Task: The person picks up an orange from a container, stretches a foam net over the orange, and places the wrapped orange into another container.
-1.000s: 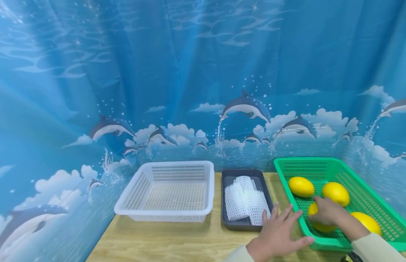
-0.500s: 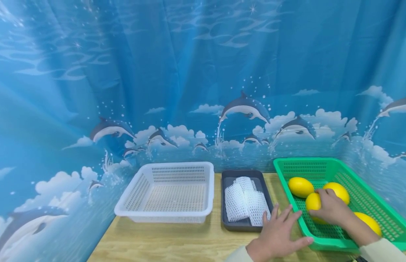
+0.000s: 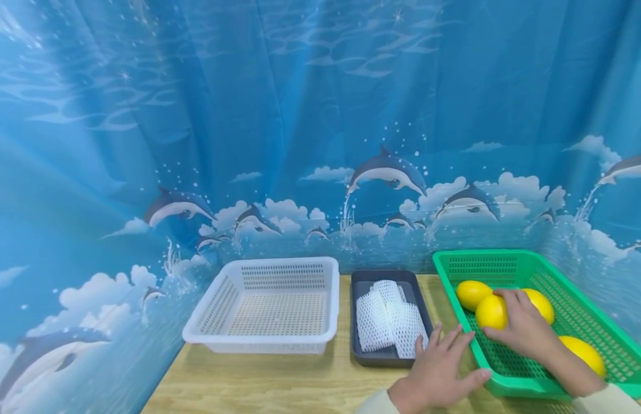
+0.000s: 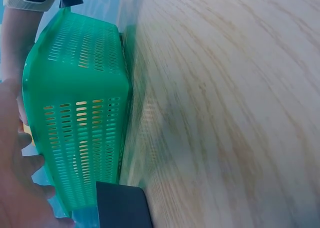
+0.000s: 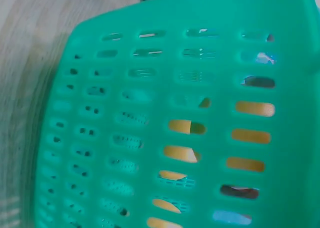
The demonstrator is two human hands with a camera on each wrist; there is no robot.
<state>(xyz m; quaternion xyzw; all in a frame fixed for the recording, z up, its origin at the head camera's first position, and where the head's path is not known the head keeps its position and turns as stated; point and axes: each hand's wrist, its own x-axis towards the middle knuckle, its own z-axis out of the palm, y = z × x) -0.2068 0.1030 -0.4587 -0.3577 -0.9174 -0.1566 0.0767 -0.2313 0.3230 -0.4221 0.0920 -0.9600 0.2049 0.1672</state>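
In the head view, my right hand (image 3: 527,328) reaches into the green slotted basket (image 3: 527,387) and holds a yellow oval fruit (image 3: 491,312), thumb on its near side and fingers over its top. Beside it lie more yellow fruits: one at the back left (image 3: 471,294), another behind my fingers (image 3: 540,305), and a third (image 3: 584,355) under my forearm. My left hand (image 3: 440,368) has its fingers spread at the basket's left rim; the left wrist view shows its fingertips along that rim. The basket wall (image 5: 125,97) fills the right wrist view, yellow showing through its slots.
Left of the green basket, a dark grey tray (image 3: 363,356) holds several white foam net sleeves (image 3: 390,316). A white slotted basket (image 3: 258,339) stands farther left on the wooden table (image 3: 248,379). Behind everything hangs a blue dolphin-print curtain (image 3: 299,115).
My right hand has shifted the fruit back and up in the view, near the back-left fruit. My left hand stays almost where it was.
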